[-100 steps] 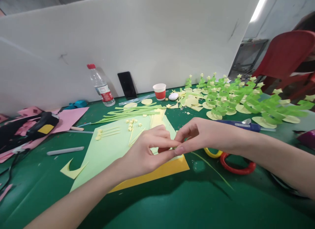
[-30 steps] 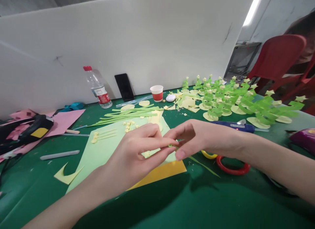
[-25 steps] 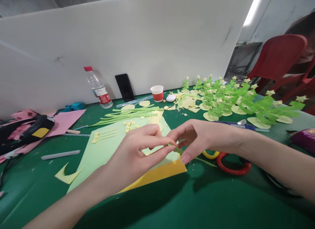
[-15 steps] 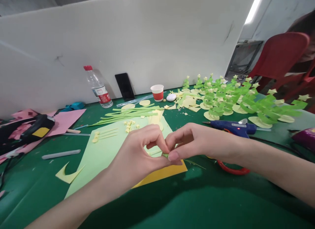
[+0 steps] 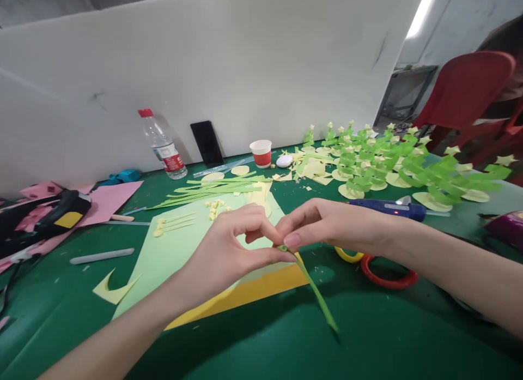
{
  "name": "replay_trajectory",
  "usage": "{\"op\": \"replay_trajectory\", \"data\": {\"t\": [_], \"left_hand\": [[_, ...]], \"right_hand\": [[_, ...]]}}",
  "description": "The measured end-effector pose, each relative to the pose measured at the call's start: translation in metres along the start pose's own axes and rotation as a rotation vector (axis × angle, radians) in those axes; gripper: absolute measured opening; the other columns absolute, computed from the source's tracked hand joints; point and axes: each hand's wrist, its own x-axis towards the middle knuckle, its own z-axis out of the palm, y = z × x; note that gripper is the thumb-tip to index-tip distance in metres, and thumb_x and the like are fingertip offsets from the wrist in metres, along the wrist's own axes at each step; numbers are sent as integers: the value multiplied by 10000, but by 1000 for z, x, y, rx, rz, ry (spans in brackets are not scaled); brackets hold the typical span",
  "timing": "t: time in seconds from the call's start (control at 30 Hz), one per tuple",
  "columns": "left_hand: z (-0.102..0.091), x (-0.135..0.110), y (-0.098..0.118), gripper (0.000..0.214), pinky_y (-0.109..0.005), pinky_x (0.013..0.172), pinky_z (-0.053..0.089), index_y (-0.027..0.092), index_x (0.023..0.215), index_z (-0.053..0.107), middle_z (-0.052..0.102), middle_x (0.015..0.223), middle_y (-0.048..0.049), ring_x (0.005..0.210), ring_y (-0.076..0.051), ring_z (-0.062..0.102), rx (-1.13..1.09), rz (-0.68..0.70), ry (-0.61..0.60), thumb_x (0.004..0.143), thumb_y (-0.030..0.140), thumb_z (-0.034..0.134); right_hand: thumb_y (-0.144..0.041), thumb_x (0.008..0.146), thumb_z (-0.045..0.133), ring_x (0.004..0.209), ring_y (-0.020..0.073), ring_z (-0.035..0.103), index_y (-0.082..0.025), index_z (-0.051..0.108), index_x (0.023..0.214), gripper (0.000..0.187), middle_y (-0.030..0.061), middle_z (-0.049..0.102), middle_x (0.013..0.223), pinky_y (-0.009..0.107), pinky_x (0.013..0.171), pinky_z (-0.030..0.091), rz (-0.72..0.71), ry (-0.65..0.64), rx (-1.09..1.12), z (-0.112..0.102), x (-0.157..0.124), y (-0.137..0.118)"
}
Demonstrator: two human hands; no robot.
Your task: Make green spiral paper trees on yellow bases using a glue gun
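Between the fingertips of both my hands is a green paper strip (image 5: 316, 293), its upper end curled into a small roll and its tail hanging down to the right. My left hand (image 5: 239, 241) pinches the rolled end from the left. From the right, the thumb and finger of my right hand (image 5: 321, 222) close on the same end. Beneath them lies a pale green sheet (image 5: 183, 260) over an orange-yellow sheet (image 5: 237, 298). Small folded yellow paper pieces (image 5: 215, 208) and thin yellow stems (image 5: 177, 223) rest on the pale sheet.
Green strips (image 5: 216, 189) lie behind the sheets. Several green paper plants (image 5: 379, 156) with yellow stars stand at right, near a blue glue gun (image 5: 386, 208) and red-and-yellow scissors (image 5: 388, 282). A bottle (image 5: 167, 154), phone (image 5: 207, 144) and paper cup (image 5: 261, 154) are by the white board.
The strip's tail has swung into view, hanging down to the right, and its curled end now shows. My right hand has risen slightly, uncovering more of the scissors.
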Motion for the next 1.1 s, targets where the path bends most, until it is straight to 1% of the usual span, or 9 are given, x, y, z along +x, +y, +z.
{"op": "replay_trajectory", "data": {"t": [0.1,0.23,0.33,0.43,0.67,0.73,0.87,0.97,1.1], "left_hand": [[3,0,1,192,-211,493,305,171,518,566,416,542,52,541,-90,387,-15,-40,39,610,245,717],[4,-1,3,148,-207,490,307,181,542,603,413,544,51,540,-89,382,23,-40,57,630,251,698],[2,0,3,49,-209,502,324,210,671,680,432,536,48,544,-93,388,28,-6,-23,683,248,652],[1,1,0,111,-216,513,334,223,750,701,447,528,40,553,-100,398,28,21,-85,735,252,595],[2,2,-2,117,-238,542,357,190,608,624,451,586,37,576,-110,422,-38,-89,31,629,284,691],[2,2,-1,152,-247,557,363,185,600,596,467,611,33,598,-117,433,-40,-117,45,621,299,694],[-1,2,-1,185,-243,539,335,182,599,556,456,610,40,581,-110,407,-5,-106,115,648,323,667],[-4,3,-2,180,-232,532,328,183,599,546,438,605,46,570,-100,399,-12,-72,91,664,306,660],[-10,2,0,136,-208,534,353,190,596,569,433,587,49,561,-92,406,-46,8,-117,641,228,692]], "right_hand": [[-315,686,640,737,75,466,-197,661,709,122,-30,587,752,200,697,359,4,15,9,3,0,1],[-307,700,619,727,79,475,-193,651,711,119,-31,575,719,207,702,358,0,61,-38,4,0,0],[-290,719,587,748,99,474,-179,650,734,129,-10,566,733,232,715,365,0,48,-69,2,-1,0],[-282,719,584,759,106,480,-165,648,744,136,4,570,748,242,741,373,3,29,-69,-1,-1,0],[-226,743,540,664,66,477,-161,631,708,117,-15,561,720,205,685,396,-13,3,45,0,2,-3],[-244,768,513,670,74,482,-168,627,768,138,-15,558,722,206,666,395,-36,72,-133,2,3,0],[-248,786,502,646,107,462,-148,622,804,157,20,544,737,239,580,355,-132,322,-804,9,11,17],[-166,800,464,678,146,459,-122,608,714,173,58,528,736,289,618,338,-151,352,-967,17,20,36],[-128,798,449,799,187,484,-139,581,669,185,81,542,792,316,697,350,-192,351,-1047,23,27,52]]}}
